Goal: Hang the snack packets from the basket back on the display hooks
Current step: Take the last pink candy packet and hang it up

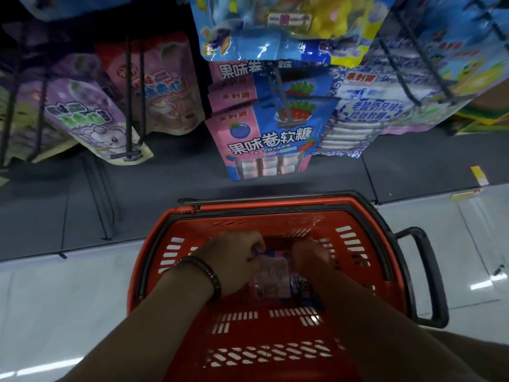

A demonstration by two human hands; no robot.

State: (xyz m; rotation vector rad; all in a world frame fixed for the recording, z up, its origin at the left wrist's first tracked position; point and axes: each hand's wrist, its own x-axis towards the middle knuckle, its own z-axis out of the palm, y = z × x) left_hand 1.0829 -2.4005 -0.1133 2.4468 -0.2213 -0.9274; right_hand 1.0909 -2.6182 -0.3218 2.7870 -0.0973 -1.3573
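STOOPING OVER THE STOCK: A person bends over a red basket (154, 244) standing on the pale shop floor (68, 299), both forearms reaching straight down into it. The left hand (237, 257), with a dark bracelet (205, 268) round its wrist, is turned knuckles-up, its fingers curled onto the upper left corner of a pink-and-blue packet (272, 274). The right hand (311, 256) is bent at the wrist and curled over the packet's upper right corner. Each grip is clamped on the packet, which sits low inside the basket between the two hands. Whether it rests on the bottom or is just lifted cannot be told, as the picture is blurred there. The basket's black handle (431, 277) juts out to the right. Above the basket, a long hook (281, 97) on the display carries a row of hung packets (270, 144) in pink and blue. Purple packs (82, 111) hang to their left and white-and-blue packs (358, 106) to their right.
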